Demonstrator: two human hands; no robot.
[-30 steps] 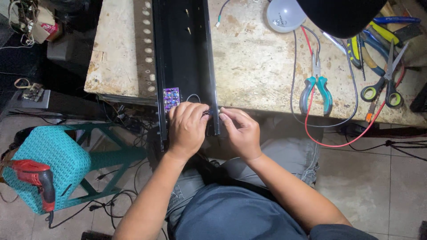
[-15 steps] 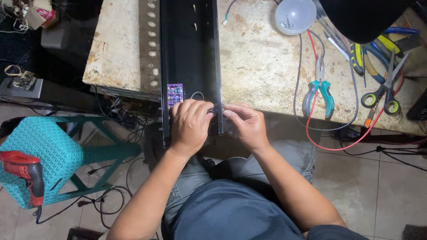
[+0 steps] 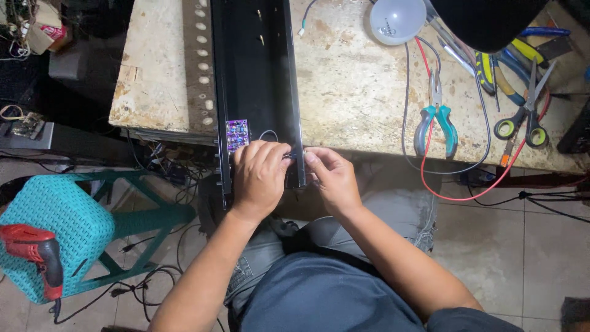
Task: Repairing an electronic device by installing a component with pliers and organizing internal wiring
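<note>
A long black metal channel (image 3: 255,74) runs from top centre down over the bench's (image 3: 350,80) near edge. The left hand (image 3: 259,175) lies curled over its end, the right hand (image 3: 329,175) pinches at its right wall; what they grip is hidden. A purple circuit board (image 3: 236,134) sits just left. Teal pliers (image 3: 435,123), scissors (image 3: 522,120) and a bulb (image 3: 396,19) lie upper right.

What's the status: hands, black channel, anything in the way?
Left hand and right hand pinch a small part at the near end of the black channel. Purple circuit board sits beside the left hand. Nothing blocking.
</note>
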